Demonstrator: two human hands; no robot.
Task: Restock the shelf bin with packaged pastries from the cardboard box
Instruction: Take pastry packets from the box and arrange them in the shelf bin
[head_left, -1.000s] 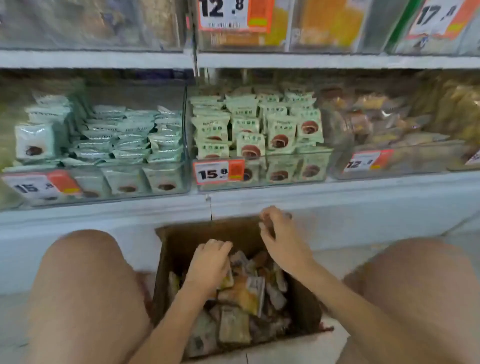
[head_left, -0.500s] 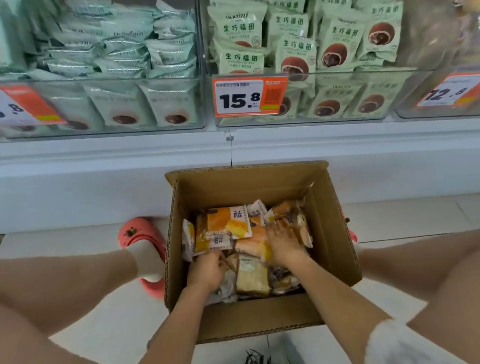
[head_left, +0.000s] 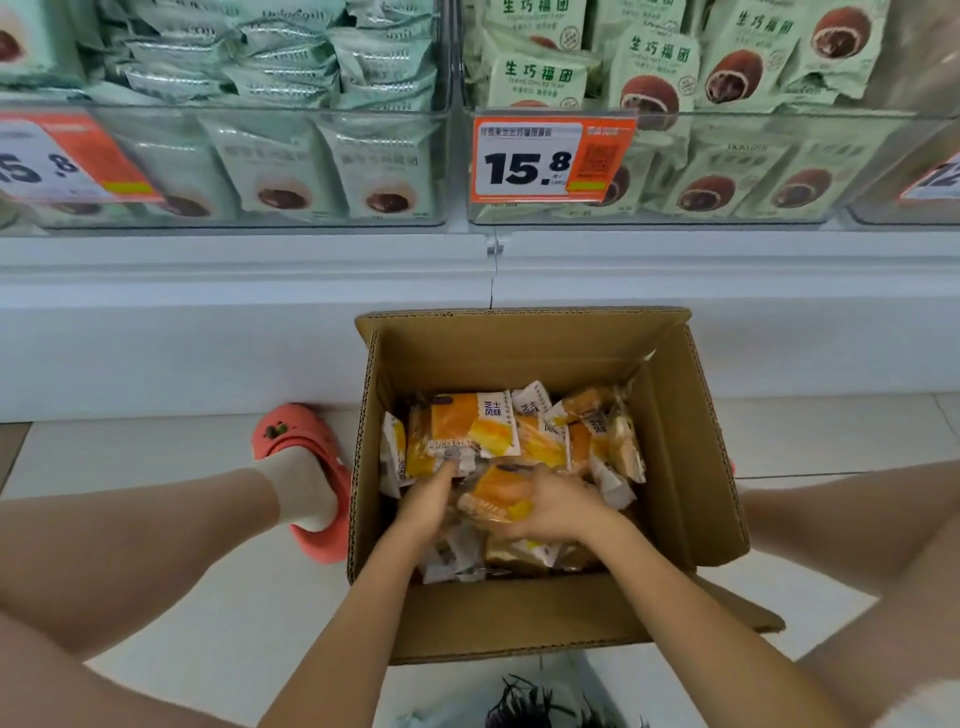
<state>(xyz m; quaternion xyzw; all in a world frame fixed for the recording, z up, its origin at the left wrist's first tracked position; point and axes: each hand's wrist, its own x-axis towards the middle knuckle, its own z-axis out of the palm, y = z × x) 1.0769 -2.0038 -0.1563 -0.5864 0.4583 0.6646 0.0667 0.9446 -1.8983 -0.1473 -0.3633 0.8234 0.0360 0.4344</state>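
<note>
Now that both hands have dropped into the open brown cardboard box (head_left: 524, 613), right hand (head_left: 553, 504) curls around an orange-and-white wrapped pastry (head_left: 496, 496), left hand (head_left: 428, 499) fingers press the neighbouring pack; pickup underway, nothing shelved.

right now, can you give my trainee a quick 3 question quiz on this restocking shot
1. True or false: both hands are inside the cardboard box.
2. Which hand grips an orange pastry pack? A) left hand B) right hand
3. Fill in: the price tag straight above the box reads ____.

Key: 1 true; 2 B; 3 15.8
</note>
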